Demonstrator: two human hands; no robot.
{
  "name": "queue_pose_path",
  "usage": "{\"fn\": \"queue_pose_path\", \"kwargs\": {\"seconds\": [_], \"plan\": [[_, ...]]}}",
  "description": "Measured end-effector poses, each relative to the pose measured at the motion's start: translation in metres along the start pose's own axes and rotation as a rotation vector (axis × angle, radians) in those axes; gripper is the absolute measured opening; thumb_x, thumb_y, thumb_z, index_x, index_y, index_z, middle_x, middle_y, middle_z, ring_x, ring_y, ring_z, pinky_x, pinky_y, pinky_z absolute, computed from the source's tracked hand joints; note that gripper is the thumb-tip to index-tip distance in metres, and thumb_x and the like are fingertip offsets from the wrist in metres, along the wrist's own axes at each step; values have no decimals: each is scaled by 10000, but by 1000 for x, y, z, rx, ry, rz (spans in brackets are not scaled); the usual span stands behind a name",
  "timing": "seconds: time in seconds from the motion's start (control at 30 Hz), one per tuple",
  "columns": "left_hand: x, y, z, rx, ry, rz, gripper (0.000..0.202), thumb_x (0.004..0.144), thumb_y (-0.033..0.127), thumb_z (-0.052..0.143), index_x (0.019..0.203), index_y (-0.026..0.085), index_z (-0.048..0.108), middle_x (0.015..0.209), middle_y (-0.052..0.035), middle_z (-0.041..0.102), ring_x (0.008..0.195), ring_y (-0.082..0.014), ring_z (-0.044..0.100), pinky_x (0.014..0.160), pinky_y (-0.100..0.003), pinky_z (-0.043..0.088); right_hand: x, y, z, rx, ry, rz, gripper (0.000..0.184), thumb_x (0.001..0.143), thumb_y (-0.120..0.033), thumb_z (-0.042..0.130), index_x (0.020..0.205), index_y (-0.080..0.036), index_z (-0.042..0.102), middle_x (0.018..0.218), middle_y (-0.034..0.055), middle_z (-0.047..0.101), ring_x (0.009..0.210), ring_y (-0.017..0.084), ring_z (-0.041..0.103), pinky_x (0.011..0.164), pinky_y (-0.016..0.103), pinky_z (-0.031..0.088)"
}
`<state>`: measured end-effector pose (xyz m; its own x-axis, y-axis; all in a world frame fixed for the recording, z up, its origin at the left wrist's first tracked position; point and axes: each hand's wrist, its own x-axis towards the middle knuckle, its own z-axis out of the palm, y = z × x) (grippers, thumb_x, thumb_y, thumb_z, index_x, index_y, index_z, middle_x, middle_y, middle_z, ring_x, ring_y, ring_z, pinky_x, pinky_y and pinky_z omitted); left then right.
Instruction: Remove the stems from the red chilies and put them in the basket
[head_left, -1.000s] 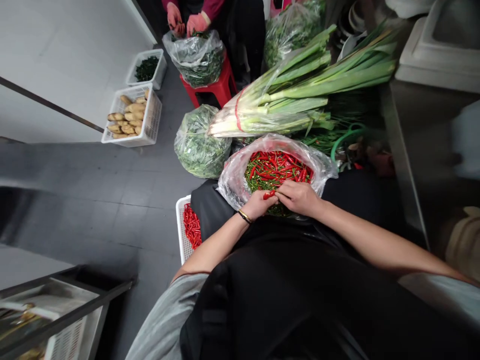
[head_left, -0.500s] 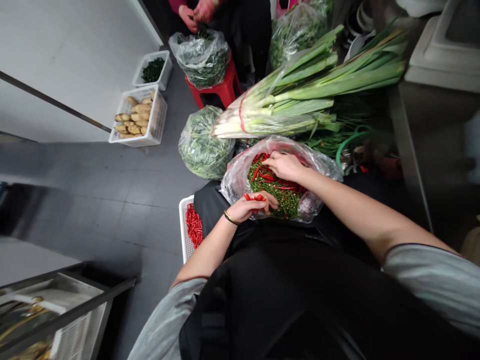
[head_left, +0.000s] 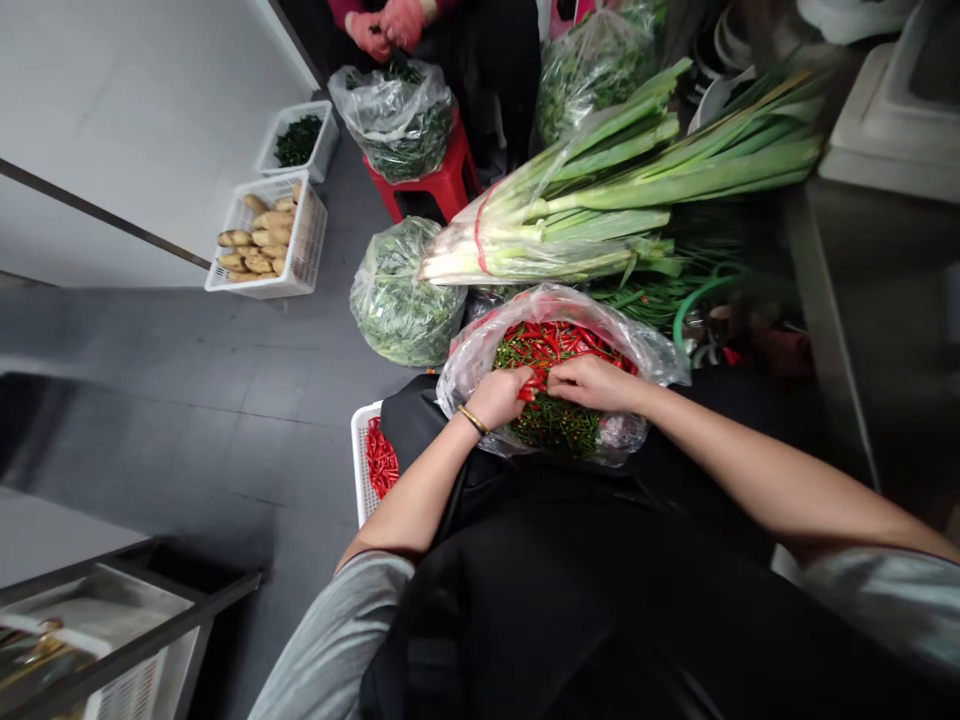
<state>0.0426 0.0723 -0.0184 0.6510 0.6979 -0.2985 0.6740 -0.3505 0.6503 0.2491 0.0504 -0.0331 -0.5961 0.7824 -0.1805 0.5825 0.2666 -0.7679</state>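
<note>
A clear plastic bag (head_left: pixel 469 370) lies open on my lap, full of red chilies (head_left: pixel 555 340) with many green stems (head_left: pixel 559 425) at the near side. Over the bag, my left hand (head_left: pixel 499 398) is closed around a few red chilies (head_left: pixel 534 384). Close beside it, my right hand (head_left: pixel 592 382) has its fingertips pinched together at those chilies; what sits between them is too small to make out. By my left thigh stands a white basket (head_left: pixel 360 470) holding red chilies without visible stems (head_left: pixel 381 460).
Beyond the bag lie bundled leeks (head_left: pixel 555 225) and a bag of greens (head_left: pixel 409 295). A co-worker's gloved hands (head_left: pixel 386 28) work above another bag of greens (head_left: pixel 397 125) on a red stool (head_left: pixel 431 185). Baskets of root vegetables (head_left: pixel 300 260) and dark greens (head_left: pixel 322 150) stand by the wall.
My right hand has drawn back from the far side of the chilies to meet my left hand. My left hand has turned and shifted slightly inward over the bag.
</note>
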Motion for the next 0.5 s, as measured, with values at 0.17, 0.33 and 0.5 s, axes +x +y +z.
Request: {"fn": "queue_pose_path", "kwargs": {"seconds": [0.17, 0.33, 0.5], "plan": [[-23, 3, 12, -800, -119, 207, 309, 807, 421, 643, 914, 133, 616, 746, -36, 620, 614, -101, 556, 612, -227, 431, -26, -15, -21, 487, -374, 67, 464, 837, -608, 517, 885, -172, 668, 608, -13, 614, 466, 106, 523, 487, 231, 397], [-31, 4, 39, -1307, -122, -125, 486, 592, 528, 798, 719, 138, 537, 489, 85, 389, 358, -14, 275, 372, -180, 197, 32, 20, -31, -180, 8, 356, 475, 903, -565, 454, 881, -150, 687, 835, 119, 711, 713, 196, 644, 661, 304, 470], [-26, 6, 38, -1287, -37, -168, 405, 641, 449, 781, 686, 116, 556, 717, -42, 632, 511, -71, 538, 430, -182, 373, 67, 46, -15, -499, 131, 383, 281, 906, -312, 480, 963, -150, 702, 1031, 138, 717, 917, 244, 649, 797, 328, 456]]}}
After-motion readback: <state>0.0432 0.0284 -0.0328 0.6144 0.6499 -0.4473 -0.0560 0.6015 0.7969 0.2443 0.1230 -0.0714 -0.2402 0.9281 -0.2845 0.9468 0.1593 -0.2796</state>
